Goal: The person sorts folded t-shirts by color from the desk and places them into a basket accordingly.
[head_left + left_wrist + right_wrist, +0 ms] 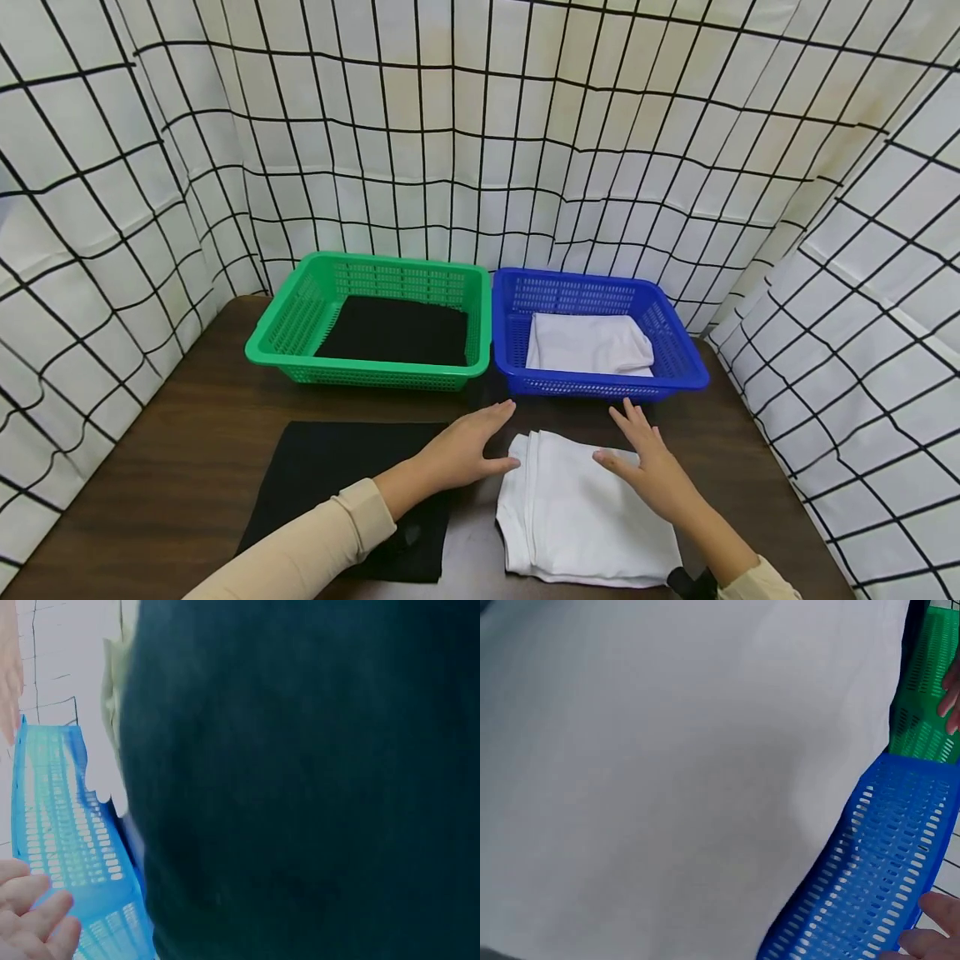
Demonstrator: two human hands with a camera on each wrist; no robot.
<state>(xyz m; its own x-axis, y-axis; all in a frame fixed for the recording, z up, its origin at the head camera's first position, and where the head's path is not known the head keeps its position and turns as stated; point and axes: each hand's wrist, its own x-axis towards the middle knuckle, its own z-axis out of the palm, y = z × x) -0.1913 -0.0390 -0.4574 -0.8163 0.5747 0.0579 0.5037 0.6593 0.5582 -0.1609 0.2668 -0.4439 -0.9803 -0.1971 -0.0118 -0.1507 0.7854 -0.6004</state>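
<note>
A folded white cloth [588,517] lies on the table, layered along its left side. My left hand [468,446], fingers extended and thumb apart, is at its upper left edge, holding nothing. Over its upper right part is my right hand [648,471], also empty, its fingers spread toward the blue basket [600,385]. A flat black cloth [330,467] lies to the left, partly covered by my left forearm. Black cloth [300,780] fills most of the left wrist view, and white cloth [682,780] most of the right wrist view.
Behind the cloths, a green basket [375,372] holds folded black cloth [397,329]. The blue basket beside it holds folded white cloth [585,342]. White sheeting with a black grid [450,150] encloses the brown wooden table [150,467] at the back and sides.
</note>
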